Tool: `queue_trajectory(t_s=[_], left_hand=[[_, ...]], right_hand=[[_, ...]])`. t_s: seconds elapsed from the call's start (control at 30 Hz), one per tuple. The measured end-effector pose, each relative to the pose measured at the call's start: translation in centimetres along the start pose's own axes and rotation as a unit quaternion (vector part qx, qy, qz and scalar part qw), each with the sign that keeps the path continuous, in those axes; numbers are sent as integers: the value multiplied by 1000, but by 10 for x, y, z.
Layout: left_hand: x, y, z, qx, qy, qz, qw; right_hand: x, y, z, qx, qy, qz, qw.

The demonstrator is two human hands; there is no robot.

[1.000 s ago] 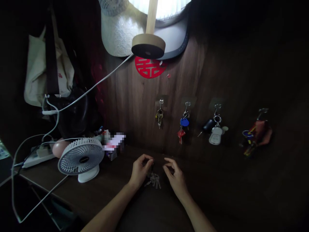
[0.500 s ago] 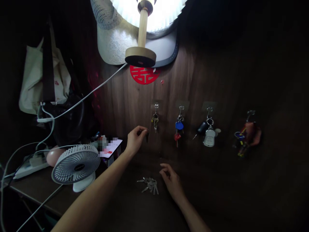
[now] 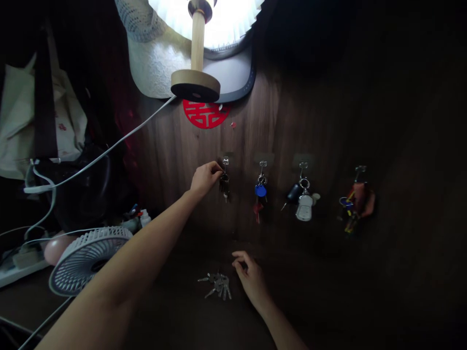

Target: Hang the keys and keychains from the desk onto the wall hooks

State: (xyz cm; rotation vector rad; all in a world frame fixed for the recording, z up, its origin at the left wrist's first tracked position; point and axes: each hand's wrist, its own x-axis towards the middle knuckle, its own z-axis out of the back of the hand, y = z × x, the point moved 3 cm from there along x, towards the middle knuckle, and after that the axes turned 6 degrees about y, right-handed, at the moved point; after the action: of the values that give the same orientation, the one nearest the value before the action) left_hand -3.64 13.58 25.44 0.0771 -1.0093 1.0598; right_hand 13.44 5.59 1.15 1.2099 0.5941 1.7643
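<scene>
My left hand (image 3: 206, 178) reaches up to the leftmost wall hook (image 3: 225, 161), its thumb and forefinger pinched on a small dark key at the top of the bunch of keys (image 3: 225, 187) hanging there. The held key partly merges with that bunch in the dim light. Low over the dark tabletop is my right hand (image 3: 251, 279), fingers loosely bent and apart, with nothing in it. Left of it lies a pile of several loose silvery keys (image 3: 221, 284).
More hooks to the right carry keys with a blue tag (image 3: 260, 190), a grey fob (image 3: 304, 208) and a reddish-brown holder (image 3: 359, 194). A lit lamp (image 3: 197, 43) hangs above. At left are a white fan (image 3: 87, 260), cables, a pink round object (image 3: 58, 247) and a cloth bag (image 3: 71, 119).
My left hand has risen with the dark key from below the leftmost hook to the bunch hanging on it. My right hand keeps its pose by the loose keys. The view has shifted slightly right.
</scene>
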Motion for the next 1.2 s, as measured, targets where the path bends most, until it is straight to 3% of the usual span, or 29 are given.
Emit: queue_trajectory(t_s=[0.3,0.53,0.7,0.97,1.2], left_hand=[[3,2,-7,42,28,28,998],[-21,15,-19,-9,0,20,1000],[-61,29,-31,-38,11,43,998],[-150,57,-58,-88,50,111,989],[-205,69,-63,-114,67,155,979]], right_hand=[[0,0,0,4,6,5,1000],[0,-3,-2,-5,9,-8,1000],[-1,-6,-2,3,2,-7,1000],[1,-2,0,-20,19,-2,1000],[0,-4,-2,-29,31,-13,999]])
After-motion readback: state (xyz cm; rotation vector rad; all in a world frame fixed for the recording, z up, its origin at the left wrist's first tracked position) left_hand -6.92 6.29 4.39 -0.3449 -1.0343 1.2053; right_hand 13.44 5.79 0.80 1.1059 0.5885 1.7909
